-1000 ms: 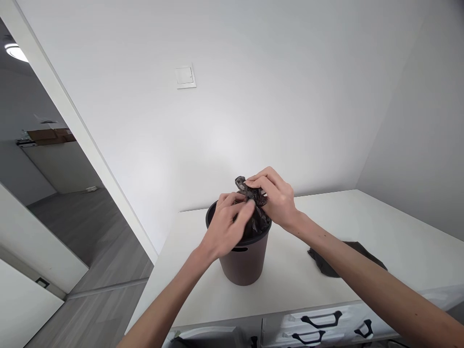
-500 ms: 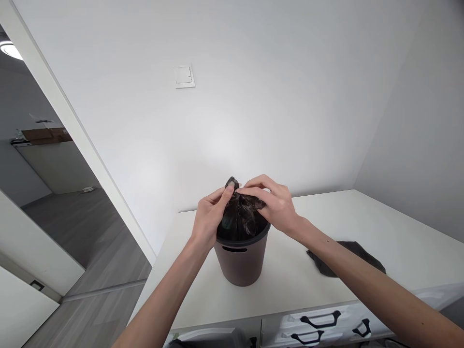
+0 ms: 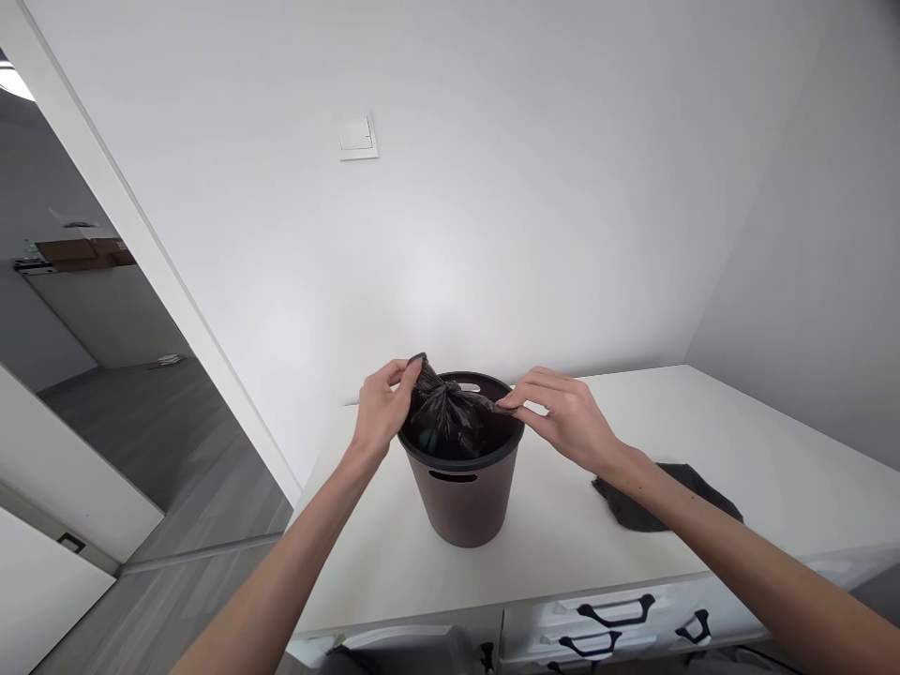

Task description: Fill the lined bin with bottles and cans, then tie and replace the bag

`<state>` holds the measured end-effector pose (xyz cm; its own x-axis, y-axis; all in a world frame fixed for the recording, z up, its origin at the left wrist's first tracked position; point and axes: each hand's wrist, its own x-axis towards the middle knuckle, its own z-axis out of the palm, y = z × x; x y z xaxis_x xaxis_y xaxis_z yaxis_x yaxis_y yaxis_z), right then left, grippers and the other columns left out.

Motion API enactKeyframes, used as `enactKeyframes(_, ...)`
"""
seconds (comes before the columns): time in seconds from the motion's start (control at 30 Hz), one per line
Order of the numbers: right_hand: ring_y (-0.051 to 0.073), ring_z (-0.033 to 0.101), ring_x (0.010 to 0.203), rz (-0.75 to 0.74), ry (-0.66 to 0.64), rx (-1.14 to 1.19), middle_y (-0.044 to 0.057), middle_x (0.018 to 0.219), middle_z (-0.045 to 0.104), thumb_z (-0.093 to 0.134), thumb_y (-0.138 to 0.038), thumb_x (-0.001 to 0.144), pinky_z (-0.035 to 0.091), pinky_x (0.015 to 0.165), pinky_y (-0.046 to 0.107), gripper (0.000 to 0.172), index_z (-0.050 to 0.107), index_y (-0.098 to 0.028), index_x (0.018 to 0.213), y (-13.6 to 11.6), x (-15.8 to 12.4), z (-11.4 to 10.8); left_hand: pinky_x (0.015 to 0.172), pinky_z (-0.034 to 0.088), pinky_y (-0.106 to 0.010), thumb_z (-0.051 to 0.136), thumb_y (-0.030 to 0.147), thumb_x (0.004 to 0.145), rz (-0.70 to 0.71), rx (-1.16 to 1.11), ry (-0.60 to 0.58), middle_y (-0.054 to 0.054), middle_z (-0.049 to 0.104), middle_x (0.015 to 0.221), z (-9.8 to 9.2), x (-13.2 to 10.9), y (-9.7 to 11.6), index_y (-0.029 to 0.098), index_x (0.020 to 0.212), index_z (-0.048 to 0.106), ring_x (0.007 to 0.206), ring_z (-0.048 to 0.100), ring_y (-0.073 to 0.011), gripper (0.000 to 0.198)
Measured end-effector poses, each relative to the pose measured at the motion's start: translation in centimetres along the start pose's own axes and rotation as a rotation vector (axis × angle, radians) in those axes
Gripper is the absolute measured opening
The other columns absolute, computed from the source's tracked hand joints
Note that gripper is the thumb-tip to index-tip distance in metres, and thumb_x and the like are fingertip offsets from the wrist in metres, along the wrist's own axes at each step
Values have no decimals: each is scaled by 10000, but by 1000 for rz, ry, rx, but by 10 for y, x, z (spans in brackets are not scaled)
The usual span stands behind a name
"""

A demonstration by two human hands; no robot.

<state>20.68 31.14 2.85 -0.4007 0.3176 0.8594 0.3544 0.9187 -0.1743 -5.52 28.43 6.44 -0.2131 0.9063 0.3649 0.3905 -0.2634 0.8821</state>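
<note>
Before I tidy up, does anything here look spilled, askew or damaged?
Nothing stands out. The bin is upright, the left hand and right hand pinch ends of the bag, and I see no spill or damage.

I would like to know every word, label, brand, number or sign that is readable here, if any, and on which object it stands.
No text can be read.
Bin, black bag and wall switch: no lettering visible.
Cardboard boxes in the room beyond: any print is too small and blurred to read.
</note>
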Motion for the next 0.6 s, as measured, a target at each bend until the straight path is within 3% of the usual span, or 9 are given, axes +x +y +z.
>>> enactKeyframes(0.1,207,680,775,105,-58,32,12,794,742,678,-172,982,513,623,322,151,712,-263,867,1,-5,-5,890,477,-343,667,617,914,2,59,61,-62,793,940,-6,10,-18,203,849,746,944,695,-238,426)
enactKeyframes(0.37,195,624,659,363,-105,15,12,755,718,699,-397,984,451,562,320,256,702,-261,767,-19,-13,-24,972,490,-363,705,597,880,-87,-92,195,-89,806,1019,-9,15,-60,184,897,764,1011,708,-246,417)
enactKeyframes(0.5,211,666,722,468,-233,-60,14,836,745,706,-424,970,493,626,339,261,677,-259,770,-14,-10,-33,931,503,-356,672,616,913,22,-44,141,-67,808,983,-14,10,-48,202,926,771,954,715,-229,426)
enactKeyframes(0.57,233,702,863,452,-299,-59,23,985,758,721,-444,953,532,712,356,163,712,-282,938,-9,-2,-28,891,499,-353,652,605,934,78,7,119,-52,806,955,-16,5,-32,214,922,771,917,709,-222,409)
enactKeyframes(0.6,241,707,947,424,-322,-46,29,1080,750,734,-454,940,545,764,363,199,711,-301,1064,-8,4,-21,873,493,-353,645,592,942,100,35,117,-45,803,942,-16,2,-22,219,913,771,905,704,-221,395)
